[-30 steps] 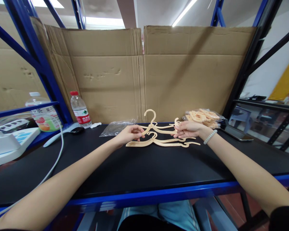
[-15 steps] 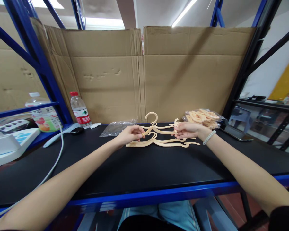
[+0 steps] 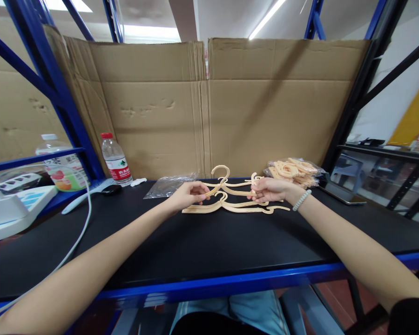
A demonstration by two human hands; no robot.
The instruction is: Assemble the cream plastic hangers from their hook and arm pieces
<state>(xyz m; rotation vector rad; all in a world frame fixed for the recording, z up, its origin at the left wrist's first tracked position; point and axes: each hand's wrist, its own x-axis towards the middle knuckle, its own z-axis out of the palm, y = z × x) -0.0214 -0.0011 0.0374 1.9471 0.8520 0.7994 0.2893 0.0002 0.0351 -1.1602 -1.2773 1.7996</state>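
Observation:
Between my two hands is a cream-coloured clothes hanger (image 3: pixel 237 192), its hook pointing up and away from me. The fingers of my left hand (image 3: pixel 192 194) pinch its left arm. At the other end, my right hand (image 3: pixel 270 188), with a beaded bracelet at the wrist, grips the right arm; its fingertips partly cover that end. Just in front, another hanger (image 3: pixel 244 209) of the same colour lies flat on the black table (image 3: pixel 209 246). More hanger parts show behind the held one, but how many overlap there I cannot tell.
A clear bag of folded cream pieces (image 3: pixel 293 172) lies at the back right, near a flat dark device (image 3: pixel 345 195). To the left are a flattened plastic bag (image 3: pixel 167 186), a red-capped bottle (image 3: pixel 116 160), a white cable (image 3: pixel 85 228) and a power strip (image 3: pixel 38 204). Cardboard (image 3: pixel 265 107) walls the back.
The held hanger has dipped slightly, its hook now a little lower. My right hand has shifted a touch to the left; my left hand stays about where it was.

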